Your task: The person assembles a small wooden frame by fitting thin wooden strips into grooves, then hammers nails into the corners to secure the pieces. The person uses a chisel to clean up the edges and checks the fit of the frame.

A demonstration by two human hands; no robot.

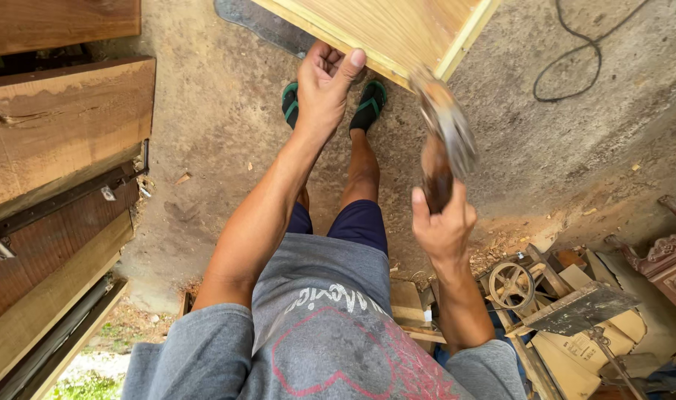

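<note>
My left hand (325, 87) grips the near edge of a light wooden frame panel (397, 30) at the top of the head view, thumb on its face. My right hand (443, 222) is closed around the dark wooden handle of a hammer (443, 141). The hammer's metal head is blurred with motion and sits right at the panel's lower corner. Below the panel I see my legs and my feet in green and black sandals (367, 104) on the concrete floor.
Thick rough wooden planks (57, 126) and metal rails fill the left side. A black cable (567, 59) lies on the floor at upper right. At lower right sit a pulley wheel (511, 284), wood scraps, cardboard and a carved wooden piece (667, 259).
</note>
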